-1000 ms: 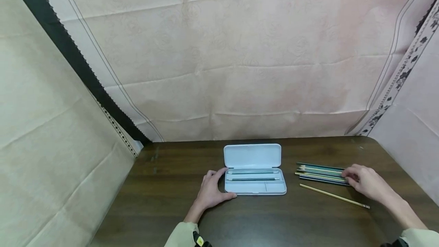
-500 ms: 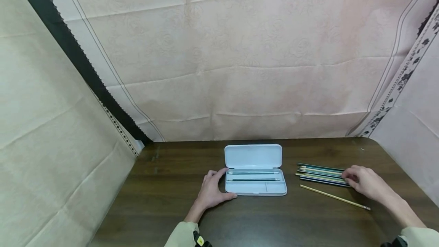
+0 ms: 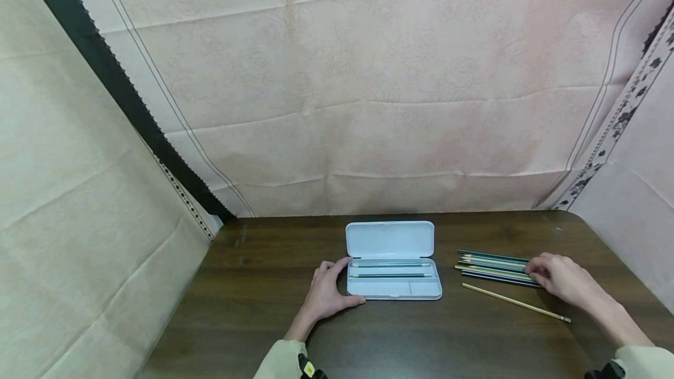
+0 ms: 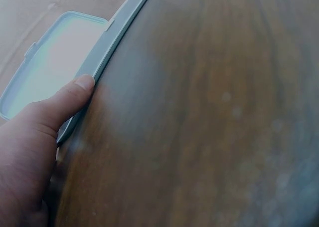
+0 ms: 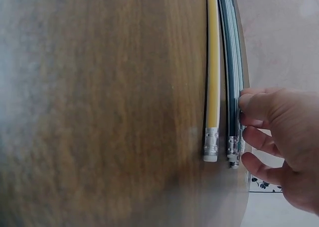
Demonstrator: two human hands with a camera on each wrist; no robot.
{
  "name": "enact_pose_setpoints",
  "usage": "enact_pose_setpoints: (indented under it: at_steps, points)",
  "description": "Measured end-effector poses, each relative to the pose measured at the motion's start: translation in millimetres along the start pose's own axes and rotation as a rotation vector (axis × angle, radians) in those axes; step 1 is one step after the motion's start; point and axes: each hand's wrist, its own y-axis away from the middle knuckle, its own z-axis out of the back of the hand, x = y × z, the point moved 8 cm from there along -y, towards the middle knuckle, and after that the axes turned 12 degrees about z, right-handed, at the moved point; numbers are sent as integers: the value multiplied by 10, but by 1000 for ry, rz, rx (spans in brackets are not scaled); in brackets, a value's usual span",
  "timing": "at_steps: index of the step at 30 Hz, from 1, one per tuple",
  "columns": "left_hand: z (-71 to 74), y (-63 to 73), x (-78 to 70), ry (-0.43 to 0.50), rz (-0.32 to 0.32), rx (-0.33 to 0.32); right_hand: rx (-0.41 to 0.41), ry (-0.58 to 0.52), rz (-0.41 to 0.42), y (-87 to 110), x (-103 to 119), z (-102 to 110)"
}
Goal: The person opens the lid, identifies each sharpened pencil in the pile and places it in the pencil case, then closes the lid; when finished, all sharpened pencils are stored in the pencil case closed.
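A light blue pencil case lies on the table with its lid raised. Two dark pencils lie in its long upper compartments. My left hand holds the case by its left end, thumb on the front edge and a finger at the hinge-side corner. In the left wrist view the thumb presses the rim. At the right, my right hand pinches at a pencil among a row of pencils, near their eraser ends. A yellow pencil lies apart, in front of the row.
The brown wooden table stretches beneath everything. Behind it hangs a pale cloth, with more cloth on the left and right. Bare wood separates the case from the pencil row.
The view shifts slightly, moving the case and pencils a little to the right in the picture. Both hands keep their places on the case and at the pencils.
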Motion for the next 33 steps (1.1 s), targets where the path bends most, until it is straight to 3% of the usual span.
enact_pose_setpoints:
  at_steps: [33]
  points:
    - [9,11,-4,4,-3,4,124,-49,-38,-6,-61,-37]
